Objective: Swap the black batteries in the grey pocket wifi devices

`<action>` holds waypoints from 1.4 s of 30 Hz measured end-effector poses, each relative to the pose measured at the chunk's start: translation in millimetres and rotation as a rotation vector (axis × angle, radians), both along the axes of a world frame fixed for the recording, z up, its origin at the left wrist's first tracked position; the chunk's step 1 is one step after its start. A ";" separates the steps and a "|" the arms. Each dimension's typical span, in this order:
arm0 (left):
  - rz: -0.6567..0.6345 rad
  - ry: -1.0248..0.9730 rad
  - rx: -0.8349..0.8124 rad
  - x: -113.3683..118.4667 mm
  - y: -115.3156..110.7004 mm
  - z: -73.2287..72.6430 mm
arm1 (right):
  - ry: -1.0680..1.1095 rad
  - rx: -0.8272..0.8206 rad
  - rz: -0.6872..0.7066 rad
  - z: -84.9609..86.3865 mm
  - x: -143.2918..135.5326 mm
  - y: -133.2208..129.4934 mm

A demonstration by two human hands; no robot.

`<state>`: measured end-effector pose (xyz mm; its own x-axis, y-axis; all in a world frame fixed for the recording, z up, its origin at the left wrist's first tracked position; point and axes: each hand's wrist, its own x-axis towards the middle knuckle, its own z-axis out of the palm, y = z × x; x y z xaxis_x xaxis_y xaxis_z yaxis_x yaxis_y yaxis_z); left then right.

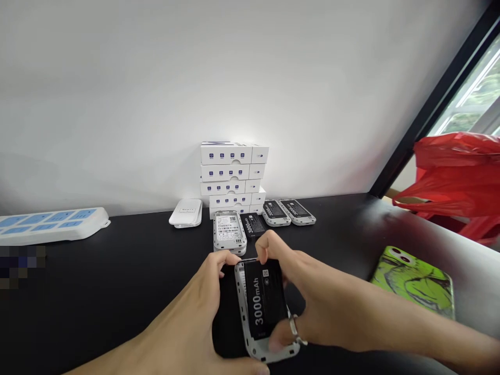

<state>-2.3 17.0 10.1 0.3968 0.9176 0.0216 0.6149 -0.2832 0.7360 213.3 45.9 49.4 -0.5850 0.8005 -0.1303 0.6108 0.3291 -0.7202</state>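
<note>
Low in front of me is a white device housing [242, 307], its open side facing up. A black battery [269, 299] marked 3000mAh lies within its frame, slightly skewed; I cannot tell whether it is fully seated. My left hand [199, 307] grips the housing, index finger at the top left corner and thumb at the bottom edge. Fingers of my right hand [300, 281] close round the battery, index finger at its top end and thumb near its lower right. Just beyond, a small stack of housings [229, 234] without batteries stands beside a loose battery [253, 225].
White boxes [226, 172] are stacked against the wall, with white covers [186, 213] to their left. Two battery-fitted housings [295, 211] lie right of them. A power strip [70, 226] is far left; a green phone [414, 284] and red bag [461, 177] are right.
</note>
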 end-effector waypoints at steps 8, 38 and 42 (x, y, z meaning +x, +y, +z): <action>0.077 -0.043 0.051 2.5 -4.3 -4.6 | 0.532 -0.337 -0.063 -0.5 11.6 41.3; 0.035 -0.094 0.363 -10.4 27.0 12.9 | -0.203 0.469 -0.061 0.0 78.2 134.6; 0.073 -0.024 0.369 -19.9 61.6 13.2 | -0.291 0.347 -0.028 -4.8 86.3 155.7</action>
